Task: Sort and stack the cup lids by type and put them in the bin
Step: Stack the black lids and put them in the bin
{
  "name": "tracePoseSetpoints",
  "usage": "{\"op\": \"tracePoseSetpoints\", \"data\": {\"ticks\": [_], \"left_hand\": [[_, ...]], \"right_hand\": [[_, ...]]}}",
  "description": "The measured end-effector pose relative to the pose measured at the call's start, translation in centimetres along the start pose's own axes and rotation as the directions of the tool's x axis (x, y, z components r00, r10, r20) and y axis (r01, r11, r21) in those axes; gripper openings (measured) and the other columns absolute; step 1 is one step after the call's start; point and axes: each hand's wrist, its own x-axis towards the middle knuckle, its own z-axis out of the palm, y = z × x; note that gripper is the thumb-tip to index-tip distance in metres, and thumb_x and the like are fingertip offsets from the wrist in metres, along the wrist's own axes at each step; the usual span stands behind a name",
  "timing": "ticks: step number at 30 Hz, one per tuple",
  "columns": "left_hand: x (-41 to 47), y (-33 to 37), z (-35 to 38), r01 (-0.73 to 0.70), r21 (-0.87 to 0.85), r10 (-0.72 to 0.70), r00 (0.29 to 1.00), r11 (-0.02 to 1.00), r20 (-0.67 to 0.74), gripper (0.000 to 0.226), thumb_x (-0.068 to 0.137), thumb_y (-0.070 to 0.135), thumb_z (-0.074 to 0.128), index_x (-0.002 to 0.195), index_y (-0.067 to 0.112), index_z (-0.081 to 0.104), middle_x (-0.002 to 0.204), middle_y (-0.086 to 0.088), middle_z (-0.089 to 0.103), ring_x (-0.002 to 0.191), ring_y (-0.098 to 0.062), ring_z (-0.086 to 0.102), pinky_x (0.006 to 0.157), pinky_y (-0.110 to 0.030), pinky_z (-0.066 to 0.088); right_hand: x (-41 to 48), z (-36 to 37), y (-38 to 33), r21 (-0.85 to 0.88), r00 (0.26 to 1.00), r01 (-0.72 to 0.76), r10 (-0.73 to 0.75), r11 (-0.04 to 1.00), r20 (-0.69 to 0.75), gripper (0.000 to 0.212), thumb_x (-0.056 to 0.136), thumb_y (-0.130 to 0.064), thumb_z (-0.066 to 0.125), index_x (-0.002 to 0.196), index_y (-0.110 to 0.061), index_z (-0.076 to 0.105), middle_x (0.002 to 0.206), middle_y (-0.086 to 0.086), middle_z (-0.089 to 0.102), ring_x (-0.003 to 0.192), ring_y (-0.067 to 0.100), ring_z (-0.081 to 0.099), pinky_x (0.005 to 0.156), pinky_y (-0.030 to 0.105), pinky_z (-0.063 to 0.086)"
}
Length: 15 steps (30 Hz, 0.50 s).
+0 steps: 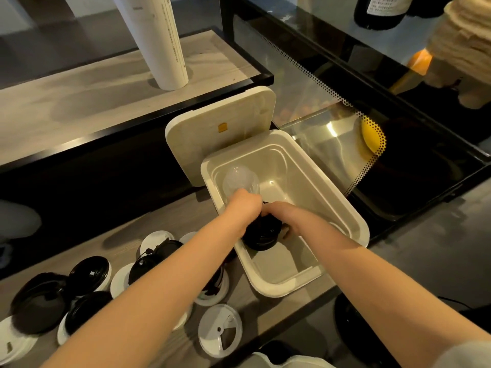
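To stop it toppling, setting black lid stack [261, 235] into bin [281, 289] with left hand [245, 207] and right hand [285, 216] clasped round it.

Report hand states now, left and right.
left hand: closed, grip on the black lid stack inside the bin.
right hand: closed, grip on the same stack.
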Motion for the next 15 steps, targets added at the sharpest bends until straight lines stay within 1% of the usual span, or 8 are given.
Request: {"op": "tracePoseSetpoints", "data": {"ticks": [2, 4, 5, 6, 8, 9, 12, 15], "left_hand": [[-0.3, -1.1, -1.4, -0.166, 0.340, 0.226, 0.963, 0.926, -0.144, 0.036, 0.093, 0.013, 0.041, 0.126, 0.000, 0.048, 0.125, -0.016, 0.053, 0.104, -0.027, 0.053, 0.072, -0.030, 0.042], [-0.4, -3.2, -2.8, -0.260, 0.636, 0.457, 0.874, 0.727, -0.165, 0.032, 0.091, 0.020, 0.043, 0.116, 0.004, 0.055, 0.125, -0.012, 0.052, 0.118, -0.028, 0.047, 0.088, -0.035, 0.042], [-0.3, -4.1, -3.2, -0.270, 0.717, 0.509, 0.850, 0.643, -0.136, 0.033, 0.090, 0.025, 0.044, 0.114, 0.005, 0.056, 0.132, -0.013, 0.048, 0.127, -0.028, 0.040, 0.097, -0.038, 0.039], [0.1, -4.9, -3.3, -0.275, 0.746, 0.507, 0.856, 0.607, -0.097, 0.039, 0.091, 0.029, 0.044, 0.119, 0.005, 0.055, 0.143, -0.014, 0.038, 0.137, -0.028, 0.029, 0.106, -0.040, 0.034], [0.5, -6.2, -3.3, -0.280, 0.705, 0.428, 0.903, 0.651, -0.037, 0.051, 0.094, 0.037, 0.041, 0.135, 0.006, 0.044, 0.157, -0.014, 0.013, 0.147, -0.026, 0.004, 0.116, -0.043, 0.022], [0.5, -6.5, -3.3, -0.294, 0.683, 0.412, 0.911, 0.668, -0.011, 0.054, 0.095, 0.039, 0.040, 0.139, 0.007, 0.039, 0.158, -0.013, 0.006, 0.147, -0.025, -0.002, 0.118, -0.043, 0.019], [0.7, -7.2, -3.3, -0.339, 0.647, 0.456, 0.890, 0.683, -0.016, 0.058, 0.096, 0.041, 0.038, 0.143, 0.009, 0.034, 0.159, -0.011, 0.002, 0.147, -0.023, -0.006, 0.119, -0.041, 0.016], [0.7, -7.4, -3.2, -0.351, 0.632, 0.477, 0.878, 0.691, -0.033, 0.058, 0.097, 0.042, 0.037, 0.145, 0.009, 0.032, 0.159, -0.011, 0.002, 0.147, -0.022, -0.006, 0.118, -0.035, 0.011]], "right_hand": [[0.1, 0.1, 0.3, 0.001, 0.998, -0.049, 0.049, 0.999, 0.032, 0.052, 0.073, -0.038, 0.058, 0.118, -0.014, 0.049, 0.117, 0.014, 0.052, 0.096, 0.035, 0.055, 0.088, 0.048, 0.050], [0.1, 0.4, 0.2, -0.033, 0.999, -0.004, 0.006, 0.999, 0.051, 0.054, 0.076, -0.040, 0.060, 0.121, -0.013, 0.046, 0.112, 0.014, 0.054, 0.088, 0.031, 0.058, 0.076, 0.040, 0.053], [0.0, 0.6, 0.1, -0.077, 0.998, 0.032, -0.029, 0.997, 0.048, 0.052, 0.080, -0.040, 0.061, 0.121, -0.012, 0.045, 0.109, 0.012, 0.055, 0.082, 0.026, 0.057, 0.067, 0.034, 0.050], [-0.1, 0.9, 0.1, -0.126, 0.998, 0.058, -0.055, 0.990, 0.030, 0.054, 0.083, -0.040, 0.062, 0.124, -0.012, 0.042, 0.111, 0.012, 0.055, 0.083, 0.023, 0.056, 0.062, 0.031, 0.046], [0.2, 1.1, 0.2, -0.201, 0.997, 0.077, -0.080, 0.976, -0.005, 0.063, 0.084, -0.042, 0.062, 0.133, -0.010, 0.038, 0.122, 0.013, 0.053, 0.092, 0.025, 0.055, 0.062, 0.031, 0.043], [0.3, 1.1, 0.3, -0.199, 0.997, 0.074, -0.076, 0.977, -0.003, 0.063, 0.084, -0.043, 0.062, 0.133, -0.010, 0.039, 0.117, 0.012, 0.055, 0.090, 0.025, 0.055, 0.058, 0.030, 0.043], [0.3, 0.7, 0.3, -0.133, 0.998, 0.038, -0.031, 0.990, 0.054, 0.061, 0.083, -0.043, 0.065, 0.130, -0.010, 0.045, 0.094, 0.007, 0.056, 0.075, 0.022, 0.056, 0.051, 0.026, 0.042], [0.4, 0.5, 0.6, -0.093, 0.997, 0.011, -0.003, 0.996, 0.082, 0.072, 0.079, -0.049, 0.068, 0.135, -0.012, 0.043, 0.121, 0.013, 0.055, 0.088, 0.029, 0.058, 0.065, 0.034, 0.050]]}}
